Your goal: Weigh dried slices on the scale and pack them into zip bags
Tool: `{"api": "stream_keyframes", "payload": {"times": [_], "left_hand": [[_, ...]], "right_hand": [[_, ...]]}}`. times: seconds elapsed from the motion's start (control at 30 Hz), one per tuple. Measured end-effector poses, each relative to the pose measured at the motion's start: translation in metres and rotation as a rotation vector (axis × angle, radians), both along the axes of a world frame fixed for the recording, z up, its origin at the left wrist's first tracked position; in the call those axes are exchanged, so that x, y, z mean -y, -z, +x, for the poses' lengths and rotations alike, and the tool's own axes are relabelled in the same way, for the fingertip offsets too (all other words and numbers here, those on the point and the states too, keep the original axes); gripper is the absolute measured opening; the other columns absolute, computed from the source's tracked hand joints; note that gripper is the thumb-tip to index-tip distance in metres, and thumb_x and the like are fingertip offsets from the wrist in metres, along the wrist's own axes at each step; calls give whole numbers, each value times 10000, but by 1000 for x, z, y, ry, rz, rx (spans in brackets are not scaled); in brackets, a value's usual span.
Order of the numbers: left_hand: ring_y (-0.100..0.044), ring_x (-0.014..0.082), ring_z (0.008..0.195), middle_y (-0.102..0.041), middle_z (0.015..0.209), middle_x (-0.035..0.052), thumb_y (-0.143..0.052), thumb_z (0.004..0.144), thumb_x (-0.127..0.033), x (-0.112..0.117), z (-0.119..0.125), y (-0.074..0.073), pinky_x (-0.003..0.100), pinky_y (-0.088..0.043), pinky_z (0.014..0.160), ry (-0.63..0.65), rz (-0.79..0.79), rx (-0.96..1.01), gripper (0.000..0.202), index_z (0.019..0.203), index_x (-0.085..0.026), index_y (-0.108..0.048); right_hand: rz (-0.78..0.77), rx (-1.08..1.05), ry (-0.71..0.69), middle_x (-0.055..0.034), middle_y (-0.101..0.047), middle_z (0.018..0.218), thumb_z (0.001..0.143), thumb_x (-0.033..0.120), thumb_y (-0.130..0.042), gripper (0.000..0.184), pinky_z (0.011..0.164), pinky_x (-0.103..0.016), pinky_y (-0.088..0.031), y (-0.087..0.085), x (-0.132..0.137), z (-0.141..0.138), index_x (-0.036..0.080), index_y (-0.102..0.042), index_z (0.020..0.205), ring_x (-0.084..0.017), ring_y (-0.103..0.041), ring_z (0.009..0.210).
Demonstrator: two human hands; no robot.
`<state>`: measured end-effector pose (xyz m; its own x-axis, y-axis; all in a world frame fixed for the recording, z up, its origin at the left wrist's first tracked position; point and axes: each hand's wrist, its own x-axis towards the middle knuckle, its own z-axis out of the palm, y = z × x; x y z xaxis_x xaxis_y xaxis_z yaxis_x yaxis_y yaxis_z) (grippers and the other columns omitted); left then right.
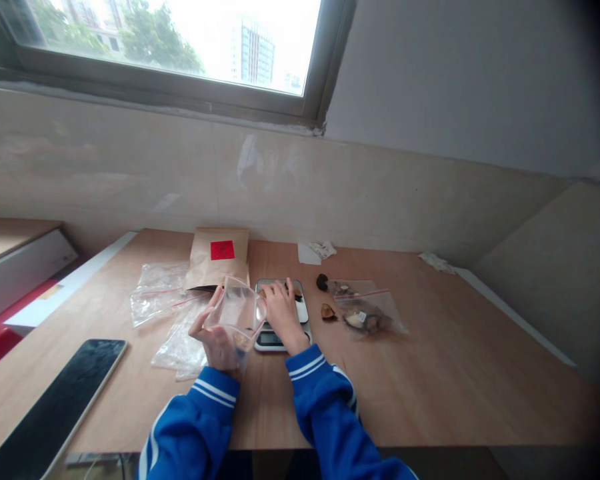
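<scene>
My left hand (219, 347) holds a clear zip bag (235, 310) with its mouth spread wide, tilted toward the scale. Some small tan bits (242, 341) show low in the bag. My right hand (281, 310) is over the pan of a small digital scale (300, 312), fingers bent down onto it; what they pinch is mostly hidden. A dark brown dried piece (298, 294) lies on the pan beside the fingertips. To the right of the scale are a dark round dried piece (323, 282) and a curled brown piece (329, 312), possibly dried mushrooms.
Two zip bags with dried pieces (367, 317) lie at the right. Flattened clear bags (160, 287) and a brown paper pouch (219, 267) with a red label are at the left and back. A large phone or tablet (55, 407) lies front left. Crumpled paper (323, 249) sits near the wall.
</scene>
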<state>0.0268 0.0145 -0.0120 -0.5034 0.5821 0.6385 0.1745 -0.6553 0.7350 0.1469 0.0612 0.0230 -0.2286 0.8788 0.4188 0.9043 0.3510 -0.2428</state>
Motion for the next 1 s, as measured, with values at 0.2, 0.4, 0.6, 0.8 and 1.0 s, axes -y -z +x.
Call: {"api": "stream_keyframes", "payload": {"times": [0.2,0.4,0.6,0.8,1.0], "left_hand": [[-564,205,1146,-609,1171,82,-334,951,-432,-2,-1,0,529,-338,1032,2,22,-8,242,1125,-266,-308],[-516,233,1225,-583,1243,82,-337,946,-418,-3,-1,-4,562,-299,1068,21,53,17,208,1109,-288,-333],[-541,244,1189,-572,1251,108,-343,939,-451,-1,0,-8,541,-353,1038,11,-26,38,264,1131,-270,-339],[-552,235,1176,-571,1246,124,-345,940,-462,-1,3,-10,527,-365,1032,9,-69,82,276,1113,-249,-318],[-540,221,1197,-572,1245,113,-370,930,-481,-2,3,-10,524,-370,1033,58,-51,125,287,1102,-260,-303]], "right_hand": [[31,-185,-90,-78,-659,1054,901,200,-517,205,1056,-429,-308,-2,2,5,198,-611,1084,-216,-578,1035],[171,-967,8,-92,-669,1079,898,353,-509,288,910,-357,-472,-62,13,3,172,-593,1105,-189,-627,972],[-174,-1181,-411,-70,-693,1095,867,386,-561,339,869,-312,-535,-96,32,-12,207,-622,1148,-185,-662,997],[-190,-1135,-377,-49,-705,1081,853,369,-587,340,883,-306,-534,-83,34,-27,223,-625,1157,-178,-662,1005],[-93,-925,-270,-18,-690,1129,923,403,-469,303,1031,-410,-413,-79,31,-31,269,-663,1115,-199,-609,1105]]}}
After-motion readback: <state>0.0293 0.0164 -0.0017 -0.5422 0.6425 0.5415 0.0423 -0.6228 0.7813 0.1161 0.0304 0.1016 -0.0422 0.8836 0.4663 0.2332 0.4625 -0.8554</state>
